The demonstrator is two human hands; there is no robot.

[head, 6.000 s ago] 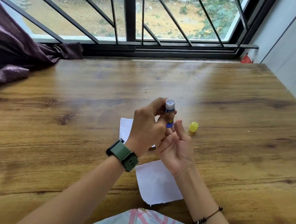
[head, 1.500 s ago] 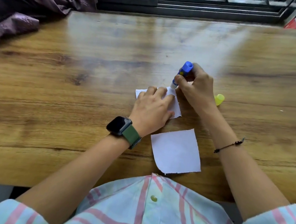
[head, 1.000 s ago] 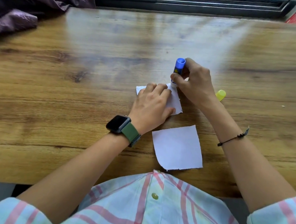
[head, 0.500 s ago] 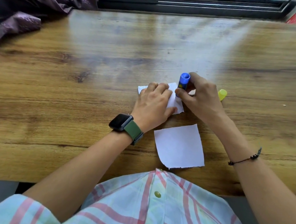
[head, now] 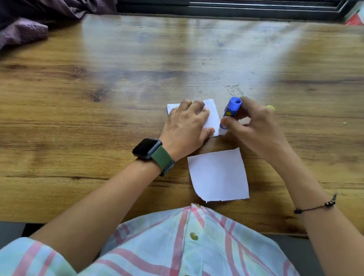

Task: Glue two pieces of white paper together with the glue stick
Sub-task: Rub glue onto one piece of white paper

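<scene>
A small white paper piece (head: 212, 116) lies on the wooden table (head: 112, 96), pressed flat under my left hand (head: 187, 128), whose fingers are spread over it. My right hand (head: 256, 129) grips a blue glue stick (head: 230, 114), nearly upright, its white tip down at the paper's right edge. A second, larger white paper piece (head: 219, 175) lies loose nearer my body, touched by neither hand. The yellow cap (head: 271, 107) peeks out just behind my right hand.
A dark purple curtain (head: 24, 10) is bunched on the far left of the table. A black window frame (head: 217, 1) runs along the far edge. A red object (head: 354, 20) sits in the far right corner. The table's near edge is against my shirt.
My right hand has drawn the glue stick toward me along the right side of the far paper. My left hand has stayed pressed on that paper. The near paper has not moved.
</scene>
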